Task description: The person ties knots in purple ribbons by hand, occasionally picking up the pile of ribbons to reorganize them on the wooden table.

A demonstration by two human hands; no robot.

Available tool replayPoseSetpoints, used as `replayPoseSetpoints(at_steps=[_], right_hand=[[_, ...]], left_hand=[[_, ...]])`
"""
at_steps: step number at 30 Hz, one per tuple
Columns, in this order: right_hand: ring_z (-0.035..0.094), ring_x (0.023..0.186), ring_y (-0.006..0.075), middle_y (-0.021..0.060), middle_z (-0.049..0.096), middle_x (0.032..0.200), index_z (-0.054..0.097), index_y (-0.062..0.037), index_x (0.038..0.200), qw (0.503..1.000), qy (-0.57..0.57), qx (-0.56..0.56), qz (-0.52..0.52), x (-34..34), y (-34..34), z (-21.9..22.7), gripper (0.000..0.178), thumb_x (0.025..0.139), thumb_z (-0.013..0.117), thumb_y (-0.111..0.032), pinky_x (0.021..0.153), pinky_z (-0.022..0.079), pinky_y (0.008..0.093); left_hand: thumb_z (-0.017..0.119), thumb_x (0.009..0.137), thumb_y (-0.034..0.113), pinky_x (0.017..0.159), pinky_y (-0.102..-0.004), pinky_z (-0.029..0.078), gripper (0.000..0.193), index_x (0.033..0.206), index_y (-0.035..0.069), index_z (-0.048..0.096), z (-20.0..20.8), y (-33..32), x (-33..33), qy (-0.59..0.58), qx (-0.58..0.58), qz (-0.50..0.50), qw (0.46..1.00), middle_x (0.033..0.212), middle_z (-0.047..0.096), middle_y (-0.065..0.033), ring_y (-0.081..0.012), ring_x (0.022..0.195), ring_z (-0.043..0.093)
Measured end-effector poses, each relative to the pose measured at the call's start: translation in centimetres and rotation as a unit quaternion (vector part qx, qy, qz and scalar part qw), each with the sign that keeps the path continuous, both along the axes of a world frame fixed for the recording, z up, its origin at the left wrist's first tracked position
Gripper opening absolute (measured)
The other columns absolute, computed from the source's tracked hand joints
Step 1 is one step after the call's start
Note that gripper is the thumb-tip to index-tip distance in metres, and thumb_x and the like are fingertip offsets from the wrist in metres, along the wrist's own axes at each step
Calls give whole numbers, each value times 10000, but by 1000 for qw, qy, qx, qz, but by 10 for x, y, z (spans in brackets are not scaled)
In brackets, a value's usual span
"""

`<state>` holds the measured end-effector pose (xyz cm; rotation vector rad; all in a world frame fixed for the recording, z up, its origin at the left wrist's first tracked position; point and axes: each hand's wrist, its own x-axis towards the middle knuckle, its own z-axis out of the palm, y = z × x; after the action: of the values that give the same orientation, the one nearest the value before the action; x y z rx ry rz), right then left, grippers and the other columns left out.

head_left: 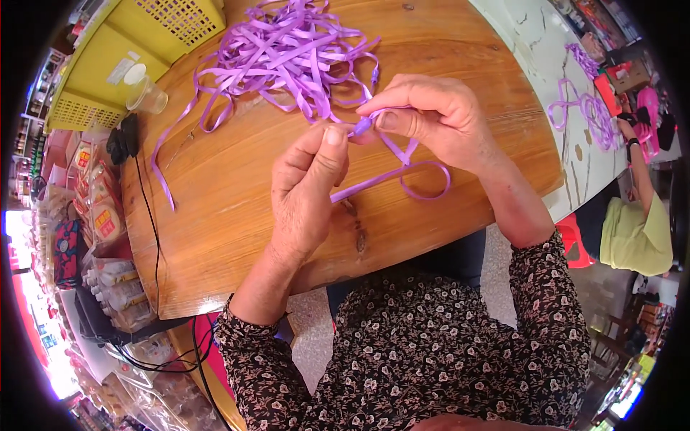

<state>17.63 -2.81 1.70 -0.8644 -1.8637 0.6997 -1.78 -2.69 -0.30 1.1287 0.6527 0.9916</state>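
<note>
Above the wooden table [237, 237], my two hands meet at a small purple plastic clasp [362, 127] on a purple ribbon. My left hand [309, 172] pinches the ribbon at the clasp's left side between thumb and forefinger. On the other side, my right hand [435, 122] grips the purple ribbon [388, 113] between thumb and fingertips. A loop of this ribbon [431, 195] hangs below, over the wood. Just beyond my hands lies a large tangled pile of purple ribbons [287, 57], with another small clasp [374, 75] at its right edge.
At the back left stand a yellow plastic crate [144, 50] and a clear plastic cup [147, 97]. A black cable [151, 215] runs down the table's left side. To the right, more purple ribbons [593, 118] lie on a white marbled table, where another person in a yellow-green top [636, 233] sits.
</note>
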Motion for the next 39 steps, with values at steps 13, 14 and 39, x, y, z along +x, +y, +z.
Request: replayPoseSetpoints(at_steps=[13, 14, 39], right_hand=[[561, 699, 54, 4, 621, 767, 648, -43, 932, 966, 180, -182, -44, 17, -7, 3, 142, 879, 562, -142, 583, 416, 178], [561, 699, 54, 4, 621, 767, 648, -43, 932, 966, 176, -172, -74, 28, -10, 3, 142, 879, 562, -142, 583, 416, 178], [603, 782, 116, 54, 659, 904, 632, -40, 1021, 652, -326, 189, -658, 392, -84, 47, 289, 793, 640, -218, 699, 470, 244]], left_hand=[[578, 850, 38, 613, -172, 329, 82, 901, 28, 641, -15, 16, 6, 80, 45, 52, 994, 769, 522, 51, -25, 689, 422], [574, 849, 31, 637, -179, 340, 83, 899, 21, 639, -18, 17, 8, 87, 58, 42, 994, 787, 527, 41, -35, 722, 440], [539, 856, -10, 696, -206, 444, 115, 946, -7, 609, -40, 28, 13, 210, 236, 60, 947, 937, 565, -31, -81, 800, 526]])
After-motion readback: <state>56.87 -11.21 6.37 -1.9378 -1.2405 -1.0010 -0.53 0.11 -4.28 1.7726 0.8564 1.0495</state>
